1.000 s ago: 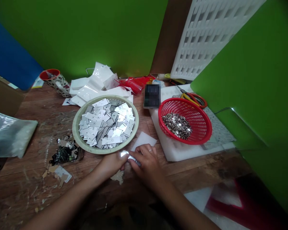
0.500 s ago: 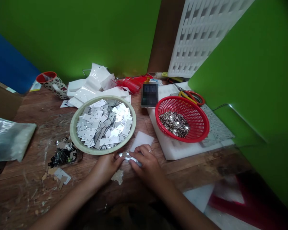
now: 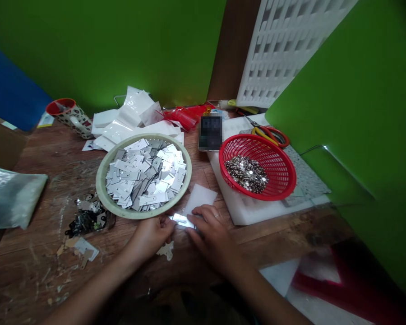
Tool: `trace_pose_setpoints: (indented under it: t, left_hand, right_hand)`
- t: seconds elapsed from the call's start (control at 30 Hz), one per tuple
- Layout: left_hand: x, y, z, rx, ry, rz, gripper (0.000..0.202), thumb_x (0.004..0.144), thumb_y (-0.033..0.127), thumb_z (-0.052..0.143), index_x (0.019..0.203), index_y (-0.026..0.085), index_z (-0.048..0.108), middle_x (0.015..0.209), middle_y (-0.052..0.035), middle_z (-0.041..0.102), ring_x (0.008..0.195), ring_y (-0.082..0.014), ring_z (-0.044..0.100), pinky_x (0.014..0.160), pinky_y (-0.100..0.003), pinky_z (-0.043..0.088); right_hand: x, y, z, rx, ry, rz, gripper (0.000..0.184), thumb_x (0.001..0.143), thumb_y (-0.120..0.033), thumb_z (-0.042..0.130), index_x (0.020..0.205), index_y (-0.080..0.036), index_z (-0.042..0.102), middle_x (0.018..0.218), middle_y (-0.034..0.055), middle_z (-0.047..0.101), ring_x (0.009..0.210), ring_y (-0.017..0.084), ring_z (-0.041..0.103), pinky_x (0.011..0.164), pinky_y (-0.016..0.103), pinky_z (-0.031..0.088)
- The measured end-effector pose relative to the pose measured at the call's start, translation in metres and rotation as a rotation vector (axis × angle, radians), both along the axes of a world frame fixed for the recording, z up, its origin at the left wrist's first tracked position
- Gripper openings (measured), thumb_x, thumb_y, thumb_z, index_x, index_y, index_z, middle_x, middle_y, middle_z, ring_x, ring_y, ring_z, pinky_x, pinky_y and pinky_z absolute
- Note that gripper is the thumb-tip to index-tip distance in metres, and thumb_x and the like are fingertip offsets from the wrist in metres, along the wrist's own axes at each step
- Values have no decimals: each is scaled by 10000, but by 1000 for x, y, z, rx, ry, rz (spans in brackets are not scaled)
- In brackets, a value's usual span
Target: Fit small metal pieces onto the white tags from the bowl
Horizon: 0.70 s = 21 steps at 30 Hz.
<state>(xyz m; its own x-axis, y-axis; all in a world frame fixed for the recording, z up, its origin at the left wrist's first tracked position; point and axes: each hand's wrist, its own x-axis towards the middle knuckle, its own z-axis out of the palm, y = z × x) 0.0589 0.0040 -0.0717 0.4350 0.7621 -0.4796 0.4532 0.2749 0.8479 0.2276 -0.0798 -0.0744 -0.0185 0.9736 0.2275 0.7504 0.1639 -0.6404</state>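
A small shiny metal plate [image 3: 180, 219] lies between my hands, in front of the round basin, with light glinting off its top face. My left hand [image 3: 155, 235] is closed, its thumb and fingers pinched at the plate's left end. Closed at the right end is my right hand [image 3: 211, 229], its fingers and thumb on the plate. Just behind them is a translucent white sheet [image 3: 200, 197]. The pale green basin [image 3: 102, 189] holds a heap of similar flat metal plates [image 3: 149, 174]. To the right, a red mesh basket [image 3: 279, 169] contains many small shiny metal pieces [image 3: 246, 175].
Scissors [image 3: 270, 135] and a blurred-out device [image 3: 210, 132] sit behind the basket. A mug [image 3: 71, 118], white papers [image 3: 125, 122] and red plastic [image 3: 189, 116] line the back. Black parts in plastic [image 3: 89, 219] lie left. Green panels [image 3: 115, 49] enclose the table.
The plate between my hands has tilted and now catches bright light. My left fingers have curled in more, and my right fingers have shifted slightly on the plate.
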Motion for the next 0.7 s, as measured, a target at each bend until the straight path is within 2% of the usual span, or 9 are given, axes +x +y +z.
trace_pose_setpoints:
  t: [0.13,0.3,0.7]
  left_hand:
    - [3,0,0,-39,-14,4,227,740,307,587,905,157,547,570,41,564,435,-118,498,450,-231,382]
    - [3,-1,-2,-57,-30,-5,190,747,285,588,877,150,563,580,26,589,441,-113,502,456,-227,383]
    - [6,-8,1,-80,-85,-33,153,777,270,564,873,151,569,588,34,559,458,-96,505,462,-206,382]
  right_hand:
    - [3,-8,-3,38,-62,-19,201,896,-184,551,1088,-178,611,1096,110,598,1055,270,518,918,480,467]
    - [7,-17,-10,64,-65,-54,278,888,-195,576,1162,-148,571,1213,139,555,1181,277,473,987,461,456]
    - [13,-18,-18,120,83,-52,221,884,-179,586,1103,-186,608,1238,122,582,1212,238,502,998,429,473]
